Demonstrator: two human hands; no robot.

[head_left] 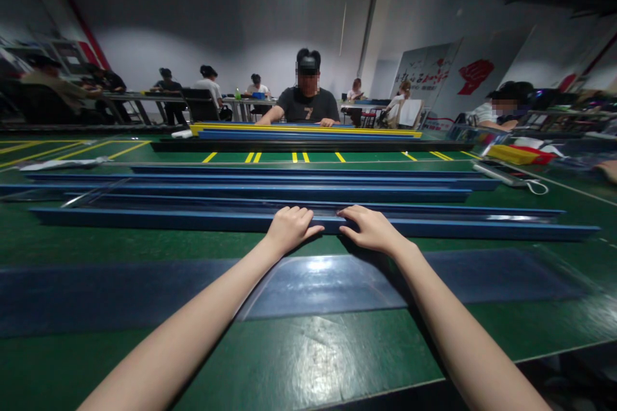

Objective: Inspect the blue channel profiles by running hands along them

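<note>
A long blue channel strip [168, 221] lies crosswise on the green table [308, 359]. Near its middle, my left hand [291, 228] grips the strip, with fingers over the top and the thumb along the near side. Just to the right, my right hand [369, 228] holds the same strip in a like way, its thumb pointing left. A small gap separates the two hands. Closer to me a wide, shiny clear-blue sheet [318, 282] lies flat below my forearms. What the fingertips touch inside the channel is hidden.
More blue strips [414, 194] lie beyond, then a black strip [265, 146] and a yellow strip [308, 128]. A person in a dark shirt [308, 103] sits across the table. At right are a phone-like device [506, 174] and a yellow-and-red item [515, 154].
</note>
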